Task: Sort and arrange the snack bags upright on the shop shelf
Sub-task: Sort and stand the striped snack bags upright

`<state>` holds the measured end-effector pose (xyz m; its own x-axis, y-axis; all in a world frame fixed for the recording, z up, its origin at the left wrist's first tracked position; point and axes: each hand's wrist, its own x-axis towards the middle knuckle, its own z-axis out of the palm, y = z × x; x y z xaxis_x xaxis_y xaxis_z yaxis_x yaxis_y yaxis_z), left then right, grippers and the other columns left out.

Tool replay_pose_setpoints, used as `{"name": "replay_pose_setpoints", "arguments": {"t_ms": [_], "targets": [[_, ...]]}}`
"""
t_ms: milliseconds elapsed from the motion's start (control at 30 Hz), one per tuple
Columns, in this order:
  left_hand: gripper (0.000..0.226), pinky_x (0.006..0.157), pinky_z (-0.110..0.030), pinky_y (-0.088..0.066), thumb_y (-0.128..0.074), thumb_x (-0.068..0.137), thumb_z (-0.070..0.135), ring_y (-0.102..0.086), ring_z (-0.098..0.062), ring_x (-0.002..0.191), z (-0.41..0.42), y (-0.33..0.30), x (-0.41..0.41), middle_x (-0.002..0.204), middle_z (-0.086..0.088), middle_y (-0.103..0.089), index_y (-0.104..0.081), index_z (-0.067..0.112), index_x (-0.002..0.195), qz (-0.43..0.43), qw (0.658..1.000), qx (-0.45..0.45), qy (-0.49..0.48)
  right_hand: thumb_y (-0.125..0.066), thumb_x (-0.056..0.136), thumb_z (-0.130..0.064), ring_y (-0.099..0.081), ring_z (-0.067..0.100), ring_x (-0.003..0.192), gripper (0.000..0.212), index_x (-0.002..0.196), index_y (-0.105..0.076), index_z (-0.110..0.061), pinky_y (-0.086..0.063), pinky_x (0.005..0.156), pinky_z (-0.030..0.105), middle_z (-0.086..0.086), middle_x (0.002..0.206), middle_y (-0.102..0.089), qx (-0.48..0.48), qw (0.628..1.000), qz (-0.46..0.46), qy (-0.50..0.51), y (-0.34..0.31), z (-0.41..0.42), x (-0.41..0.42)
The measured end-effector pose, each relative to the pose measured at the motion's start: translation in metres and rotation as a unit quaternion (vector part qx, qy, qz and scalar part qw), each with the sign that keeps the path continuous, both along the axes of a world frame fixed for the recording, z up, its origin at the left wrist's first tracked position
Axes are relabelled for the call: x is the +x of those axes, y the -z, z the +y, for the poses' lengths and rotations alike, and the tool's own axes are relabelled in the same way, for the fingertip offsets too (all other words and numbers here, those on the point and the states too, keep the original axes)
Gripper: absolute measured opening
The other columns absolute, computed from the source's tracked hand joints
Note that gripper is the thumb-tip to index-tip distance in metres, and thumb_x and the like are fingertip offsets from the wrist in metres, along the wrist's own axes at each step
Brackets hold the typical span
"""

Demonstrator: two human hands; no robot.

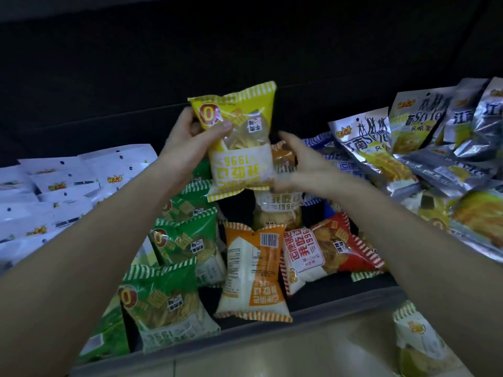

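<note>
Snack bags fill the shop shelf, seen from my head camera looking down over both forearms. My left hand holds a yellow bag lifted above the middle of the shelf; the grip is clamped on the bag's upper left corner, thumb across its front beside the red "0" badge and fingers curled behind. The yellow bag hangs with its print upside down to me, its white label band toward the lower end. My right hand reaches in at the bag's lower right edge, fingers spread and partly curled; motion blur keeps me from telling whether this grip is apart or closed on anything.

Below the lifted bag, a row of green bags stands one behind another along the left of the middle section. An orange bag lies just right of them, back side up, barcode showing. A red bag lies on its side beside the orange one, touching it. White bags are stacked at far left, silver bags heaped at far right. One more yellow-trimmed bag sits in front of the shelf edge at lower right.
</note>
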<state>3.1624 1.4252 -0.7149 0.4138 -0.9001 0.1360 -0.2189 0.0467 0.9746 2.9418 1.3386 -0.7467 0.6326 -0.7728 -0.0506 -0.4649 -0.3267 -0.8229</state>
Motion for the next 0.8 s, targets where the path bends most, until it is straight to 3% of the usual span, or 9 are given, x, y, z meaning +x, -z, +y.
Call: {"name": "replay_pose_setpoints", "arguments": {"t_ms": [100,200,433,567,633,733,800], "targets": [[0.034,0.08,-0.027,-0.052,-0.074,0.092,0.032,-0.072,-0.009,0.102,0.002,0.007,0.013,0.112,0.007,-0.075,-0.058,0.023,0.121,-0.001,1.0,0.003,-0.027,-0.088,0.068,-0.039,-0.032,0.029,0.144,0.118,0.16,-0.015,-0.026,-0.032,0.117,0.043,0.006,0.157,-0.036,-0.179,0.957,0.226,-0.038,0.02,0.0,0.006],[0.035,0.076,-0.023,-0.051,-0.072,0.094,0.032,-0.072,-0.006,0.1,0.003,0.01,0.018,0.112,0.009,-0.074,-0.057,0.021,0.123,0.007,1.0,0.003,-0.031,-0.083,0.07,-0.052,-0.031,0.029,0.142,0.113,0.158,-0.017,-0.026,-0.02,0.12,0.042,0.005,0.153,-0.038,-0.257,0.918,0.299,-0.042,0.03,0.0,0.01],[0.035,0.068,-0.018,-0.053,-0.072,0.094,0.031,-0.072,-0.008,0.098,0.001,0.012,0.023,0.109,0.009,-0.074,-0.057,0.02,0.123,0.026,0.999,-0.008,-0.045,-0.083,0.069,-0.052,-0.039,0.028,0.133,0.098,0.148,-0.036,-0.02,-0.029,0.113,0.043,0.003,0.139,-0.049,-0.282,0.908,0.31,0.023,0.032,-0.002,0.005],[0.051,0.082,-0.038,-0.058,-0.068,0.093,0.046,-0.072,-0.02,0.107,0.005,0.004,0.033,0.121,0.0,-0.073,-0.058,0.016,0.133,0.118,0.991,-0.021,-0.062,-0.085,0.066,-0.049,-0.045,0.026,0.123,0.079,0.13,-0.049,-0.018,-0.032,0.106,0.042,0.0,0.124,-0.053,-0.291,0.908,0.3,0.036,0.02,-0.007,-0.009],[0.062,0.079,-0.042,-0.061,-0.063,0.092,0.055,-0.072,-0.027,0.109,0.012,-0.005,0.038,0.126,-0.006,-0.072,-0.056,0.017,0.14,0.185,0.982,-0.006,-0.048,-0.087,0.063,-0.05,-0.048,0.026,0.113,0.068,0.112,-0.05,-0.022,-0.035,0.098,0.041,-0.004,0.109,-0.05,-0.29,0.919,0.265,0.039,0.006,-0.008,-0.011],[0.061,0.073,-0.04,-0.062,-0.058,0.095,0.054,-0.072,-0.029,0.107,0.023,-0.014,0.052,0.126,-0.011,-0.071,-0.056,0.016,0.142,0.195,0.979,0.018,-0.058,-0.089,0.062,-0.048,-0.049,0.024,0.108,0.075,0.121,-0.053,-0.02,-0.039,0.091,0.04,-0.003,0.108,-0.052,-0.27,0.944,0.184,0.035,-0.018,-0.005,0.0],[0.065,0.082,-0.043,-0.061,-0.066,0.088,0.052,-0.071,-0.031,0.11,0.029,-0.014,0.068,0.129,-0.013,-0.068,-0.057,0.012,0.138,0.158,0.984,0.003,-0.079,-0.088,0.062,-0.049,-0.049,0.024,0.109,0.081,0.128,-0.053,-0.019,-0.039,0.092,0.04,-0.002,0.115,-0.055,-0.273,0.95,0.151,0.018,-0.031,-0.004,0.019]]}}
